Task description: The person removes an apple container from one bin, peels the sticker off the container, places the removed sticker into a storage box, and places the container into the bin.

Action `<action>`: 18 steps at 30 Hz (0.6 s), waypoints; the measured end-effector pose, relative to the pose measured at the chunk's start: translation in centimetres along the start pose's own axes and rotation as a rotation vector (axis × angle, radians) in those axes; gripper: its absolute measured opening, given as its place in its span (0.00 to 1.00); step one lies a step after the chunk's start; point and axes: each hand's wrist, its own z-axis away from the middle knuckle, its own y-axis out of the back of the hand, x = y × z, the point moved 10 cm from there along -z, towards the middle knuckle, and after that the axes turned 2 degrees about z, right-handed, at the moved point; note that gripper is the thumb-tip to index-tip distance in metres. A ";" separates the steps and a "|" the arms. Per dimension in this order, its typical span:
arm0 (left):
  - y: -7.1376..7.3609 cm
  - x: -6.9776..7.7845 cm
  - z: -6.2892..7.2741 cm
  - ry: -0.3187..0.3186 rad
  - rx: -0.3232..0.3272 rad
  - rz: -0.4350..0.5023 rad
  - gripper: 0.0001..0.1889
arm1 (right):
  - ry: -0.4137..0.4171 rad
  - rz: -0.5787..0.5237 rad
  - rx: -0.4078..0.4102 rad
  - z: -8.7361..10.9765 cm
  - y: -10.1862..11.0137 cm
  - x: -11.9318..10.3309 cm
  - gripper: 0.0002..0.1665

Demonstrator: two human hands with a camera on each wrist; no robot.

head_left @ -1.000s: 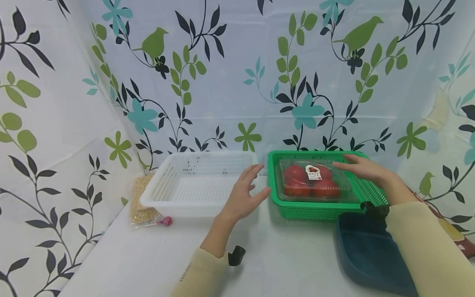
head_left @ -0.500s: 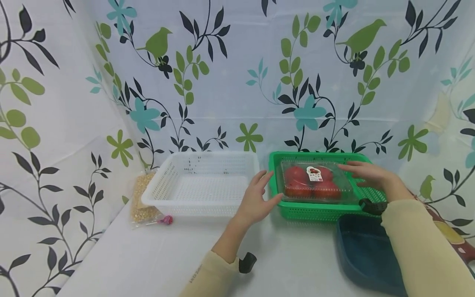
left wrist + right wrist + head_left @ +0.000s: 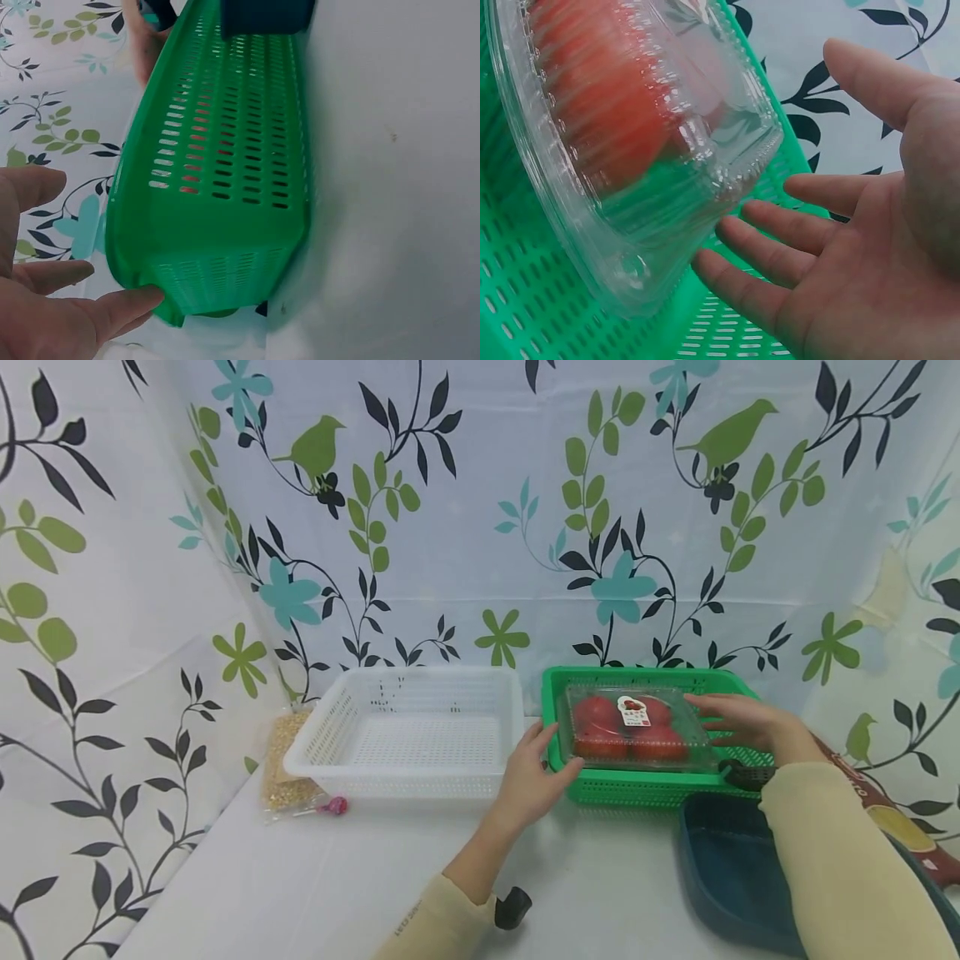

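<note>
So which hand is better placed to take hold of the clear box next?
Probably the right hand: it hangs over the green basket, close to one end of the clear box. The left hand appears to be only at the basket's rim.

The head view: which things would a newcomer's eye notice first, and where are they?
Probably first the red fruits in their clear package, inside the bright green basket right of centre. The left grip and right grip flank that package, fingers extended. Next may come the patterned cloth behind, with green birds and dark leaves.
</note>
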 end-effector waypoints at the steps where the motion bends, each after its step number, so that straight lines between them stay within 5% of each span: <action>1: -0.1 0.0 0.1 0.005 0.005 -0.004 0.35 | -0.003 -0.003 0.001 -0.1 0.0 0.1 0.49; 7: -1.1 -0.6 0.3 0.012 0.045 -0.012 0.35 | -0.038 -0.031 -0.014 -0.4 0.1 1.1 0.51; 18: -2.1 -1.1 1.3 -0.109 0.144 0.066 0.31 | -0.092 -0.031 -0.058 -0.5 -0.5 2.3 0.52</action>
